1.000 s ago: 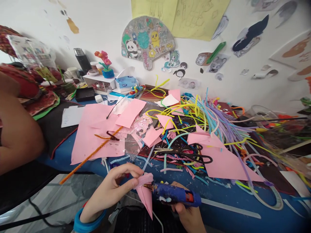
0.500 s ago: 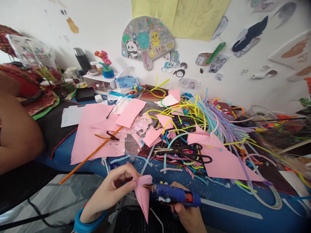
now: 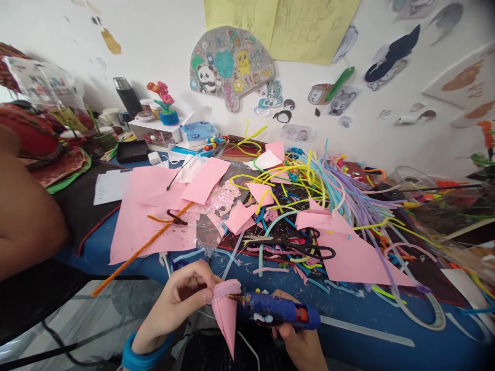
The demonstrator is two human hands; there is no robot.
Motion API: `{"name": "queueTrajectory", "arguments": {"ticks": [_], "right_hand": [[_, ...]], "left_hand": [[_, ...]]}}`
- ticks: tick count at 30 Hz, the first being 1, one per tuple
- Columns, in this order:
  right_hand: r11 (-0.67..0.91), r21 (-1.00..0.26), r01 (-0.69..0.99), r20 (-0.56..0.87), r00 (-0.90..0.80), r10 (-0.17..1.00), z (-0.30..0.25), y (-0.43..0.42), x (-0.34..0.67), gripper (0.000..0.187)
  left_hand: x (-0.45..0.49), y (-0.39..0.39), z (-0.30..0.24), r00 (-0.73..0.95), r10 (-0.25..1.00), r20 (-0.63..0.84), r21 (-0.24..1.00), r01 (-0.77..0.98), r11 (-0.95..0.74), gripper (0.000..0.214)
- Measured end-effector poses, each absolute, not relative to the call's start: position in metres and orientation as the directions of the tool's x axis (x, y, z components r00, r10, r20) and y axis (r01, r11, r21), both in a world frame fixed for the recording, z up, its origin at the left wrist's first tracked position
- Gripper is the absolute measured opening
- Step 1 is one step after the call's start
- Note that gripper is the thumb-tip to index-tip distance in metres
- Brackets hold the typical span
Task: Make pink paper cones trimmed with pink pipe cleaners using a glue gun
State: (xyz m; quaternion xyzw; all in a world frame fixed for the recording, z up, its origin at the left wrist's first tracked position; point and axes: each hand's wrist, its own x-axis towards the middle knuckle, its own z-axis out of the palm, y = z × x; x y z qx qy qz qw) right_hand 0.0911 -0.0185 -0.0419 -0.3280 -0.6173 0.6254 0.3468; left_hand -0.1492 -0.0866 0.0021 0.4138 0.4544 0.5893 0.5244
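Between the thumb and fingers of my left hand [image 3: 191, 293] is a pink paper cone [image 3: 227, 319], its point hanging down. A pale pink fuzzy strip [image 3: 226, 289] runs around the cone's wide top. My right hand [image 3: 296, 337] is closed around a blue glue gun [image 3: 276, 309], held sideways. The gun's nozzle tip meets the cone just under the strip; whether it touches the paper is hard to tell. A clear glue stick [image 3: 367, 330] sticks out behind the gun. Black-handled scissors [image 3: 290, 241] lie on the table beyond my hands.
Pink paper sheets [image 3: 154, 221] and an orange pipe cleaner [image 3: 131, 257] lie at left. Many pipe cleaners [image 3: 340, 180] are heaped at right, with scraps in the middle. Another person's arm [image 3: 27, 221] rests at the far left. A tissue pack [image 3: 199, 133] stands at the back.
My left hand and the cone have shifted very slightly left and turned a little. The glue gun stays at the strip's lower edge. The whole view has moved slightly.
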Motion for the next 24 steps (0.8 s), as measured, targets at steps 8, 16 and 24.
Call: {"name": "queueTrajectory", "arguments": {"ticks": [8,16,24], "right_hand": [[0.030,-0.999,-0.037,0.045,-0.533,0.845,-0.045,-0.020,0.092,0.051],[-0.051,-0.992,-0.117,0.016,-0.508,0.861,-0.054,-0.025,0.093,0.047],[0.059,-0.995,-0.080,0.091,-0.495,0.864,-0.052,-0.021,0.095,0.051]], "left_hand": [[-0.147,-0.084,-0.004,-0.161,0.987,0.024,0.953,-0.296,-0.071,0.010],[-0.140,-0.081,-0.010,-0.220,0.975,0.029,0.923,-0.369,-0.111,0.014],[-0.136,-0.077,-0.020,-0.212,0.976,0.049,0.858,-0.492,-0.150,0.012]]}}
